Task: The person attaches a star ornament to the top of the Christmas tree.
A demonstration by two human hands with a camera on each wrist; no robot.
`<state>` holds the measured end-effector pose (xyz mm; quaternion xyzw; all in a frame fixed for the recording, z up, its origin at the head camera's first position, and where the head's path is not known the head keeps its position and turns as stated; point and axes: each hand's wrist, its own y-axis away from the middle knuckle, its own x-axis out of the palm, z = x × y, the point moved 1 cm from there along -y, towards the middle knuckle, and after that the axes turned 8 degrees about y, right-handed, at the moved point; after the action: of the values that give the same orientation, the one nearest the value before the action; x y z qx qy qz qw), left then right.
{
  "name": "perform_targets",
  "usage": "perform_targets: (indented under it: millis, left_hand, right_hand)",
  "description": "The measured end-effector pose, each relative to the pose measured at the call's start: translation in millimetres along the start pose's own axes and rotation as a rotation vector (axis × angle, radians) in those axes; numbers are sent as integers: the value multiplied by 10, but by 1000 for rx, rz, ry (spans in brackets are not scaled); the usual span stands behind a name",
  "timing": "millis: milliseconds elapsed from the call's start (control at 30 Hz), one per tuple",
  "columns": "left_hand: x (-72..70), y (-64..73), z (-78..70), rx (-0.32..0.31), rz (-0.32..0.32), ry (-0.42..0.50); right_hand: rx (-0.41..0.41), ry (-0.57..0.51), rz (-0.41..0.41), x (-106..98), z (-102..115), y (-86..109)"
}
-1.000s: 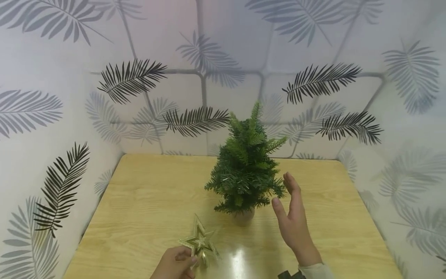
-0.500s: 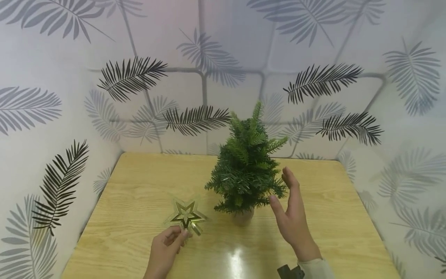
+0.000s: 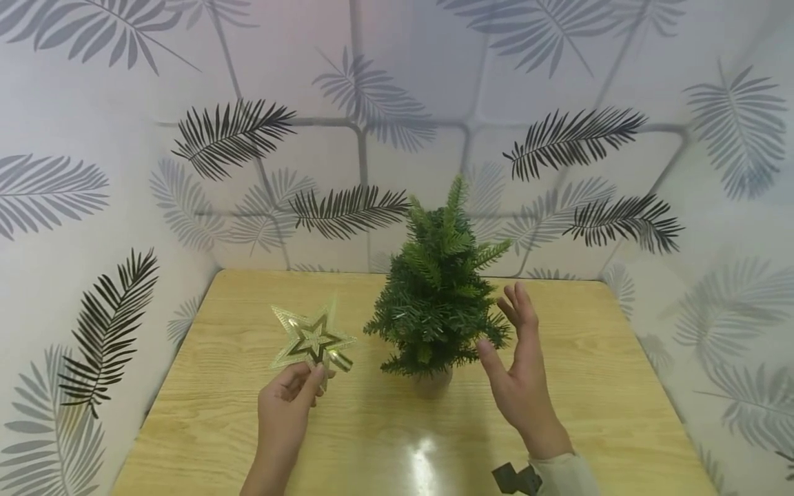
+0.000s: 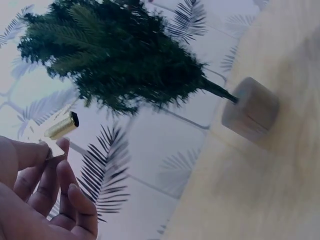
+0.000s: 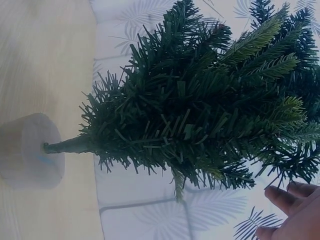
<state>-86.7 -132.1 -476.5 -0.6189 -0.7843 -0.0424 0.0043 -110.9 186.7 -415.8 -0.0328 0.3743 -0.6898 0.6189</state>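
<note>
My left hand [image 3: 287, 399] pinches a gold star tree topper [image 3: 313, 337] by a lower point, between thumb and fingers. The topper's short gold tube [image 4: 62, 125] sticks out to the side, its dark end facing the tree in the left wrist view. A small artificial Christmas tree [image 3: 437, 296] stands upright at the middle of the table, to the right of the star. Its round wooden base [image 4: 251, 109] rests on the tabletop. At the tree's right side my right hand [image 3: 520, 382] is raised with fingers spread, fingertips close by the outer branches [image 5: 290, 165].
The light wooden table [image 3: 248, 310] backs onto a wall [image 3: 409, 83] with a leaf print, and more printed wall rises at both sides. A black device [image 3: 517, 478] sits at the right wrist beside a pale sleeve [image 3: 564, 475].
My left hand has lifted the star topper up and to the left from the table's front, turning it. The right hand stays beside the tree, its fingers slightly more spread.
</note>
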Motion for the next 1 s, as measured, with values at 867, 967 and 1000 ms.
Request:
perform_targets:
  millis: [867,967,1000]
  left_hand:
    - [432,-407,-866,330,90,228]
    - [563,-405,-940,381,119,244]
    - [598,-405,-965,398,128,248]
  right_hand:
    - [-106,72,6,39,10,-138]
    - [-111,75,8,50,15,-142]
    - [-114,75,8,55,20,-144]
